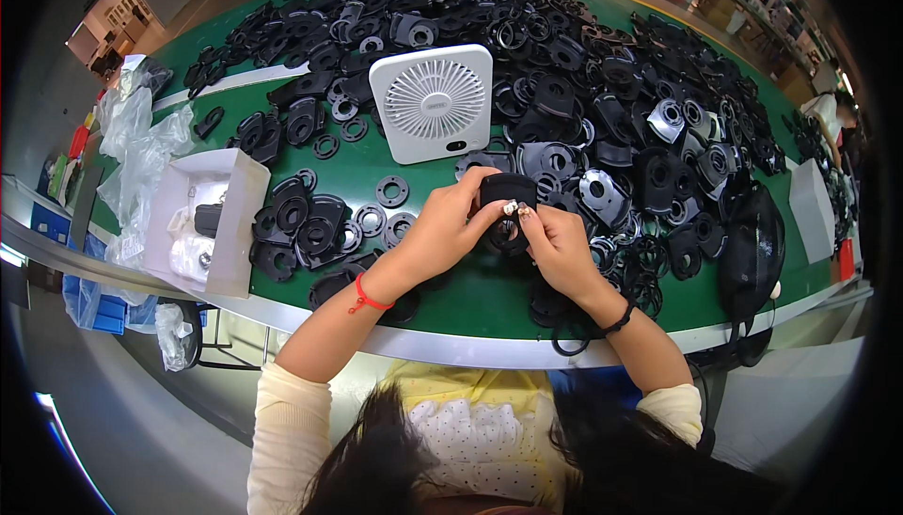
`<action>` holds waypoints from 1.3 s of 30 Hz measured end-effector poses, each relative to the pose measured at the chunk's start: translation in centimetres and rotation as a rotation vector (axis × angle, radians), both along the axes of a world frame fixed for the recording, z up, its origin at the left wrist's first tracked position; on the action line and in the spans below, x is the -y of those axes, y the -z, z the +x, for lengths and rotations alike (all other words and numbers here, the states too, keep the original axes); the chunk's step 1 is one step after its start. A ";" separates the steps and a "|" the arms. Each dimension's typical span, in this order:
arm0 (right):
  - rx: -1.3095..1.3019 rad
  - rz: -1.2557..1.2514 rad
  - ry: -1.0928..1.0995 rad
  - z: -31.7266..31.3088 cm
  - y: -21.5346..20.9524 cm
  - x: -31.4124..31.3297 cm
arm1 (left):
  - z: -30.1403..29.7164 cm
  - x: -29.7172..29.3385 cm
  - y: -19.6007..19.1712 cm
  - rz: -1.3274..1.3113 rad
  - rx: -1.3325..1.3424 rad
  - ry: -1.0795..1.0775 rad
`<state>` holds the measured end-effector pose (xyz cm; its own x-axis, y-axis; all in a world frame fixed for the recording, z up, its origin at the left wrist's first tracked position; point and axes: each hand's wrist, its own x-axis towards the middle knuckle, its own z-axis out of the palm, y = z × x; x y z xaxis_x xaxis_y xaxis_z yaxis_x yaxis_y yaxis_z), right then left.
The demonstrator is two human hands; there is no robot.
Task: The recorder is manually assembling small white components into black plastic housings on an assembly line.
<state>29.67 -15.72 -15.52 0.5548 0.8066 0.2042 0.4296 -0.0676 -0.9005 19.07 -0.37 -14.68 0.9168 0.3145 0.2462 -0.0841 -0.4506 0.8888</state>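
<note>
Between my two hands, above the near part of the green table, is a black plastic part with a round opening (509,190). My left hand (458,216) grips its left side, the thumb lying across the front. My right hand (561,247) closes on its lower right side, with the thumb up near the left thumb. Both thumbtips nearly meet over the part, so its middle is partly hidden. Just beyond it stands a white square fan (435,106). Loose black rings (391,191) and flat black plates with round holes (303,223) lie to the left of my hands.
A large heap of black parts (555,96) covers the far and right side of the green table (451,313). At left stands an open white box (232,233) beside crumpled clear plastic bags (141,158). A black mesh bag (751,252) lies near the right edge.
</note>
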 end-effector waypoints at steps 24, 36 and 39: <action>-0.205 0.322 0.050 1.5 -0.4 -0.1 | -0.3 -1.3 -1.2 -0.106 -0.064 0.138; 0.175 -0.008 -0.040 1.1 -0.9 -0.1 | -0.1 -0.4 -0.1 0.286 0.055 0.080; 0.122 -0.048 -0.078 1.5 -1.3 0.1 | -0.1 -0.5 -0.5 0.298 0.060 0.082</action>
<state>31.16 -15.80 -14.26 0.4638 0.8565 0.2264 0.5416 -0.0719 -0.8376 18.97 0.17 -14.22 0.9172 0.1462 0.3706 -0.1787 -0.6805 0.7107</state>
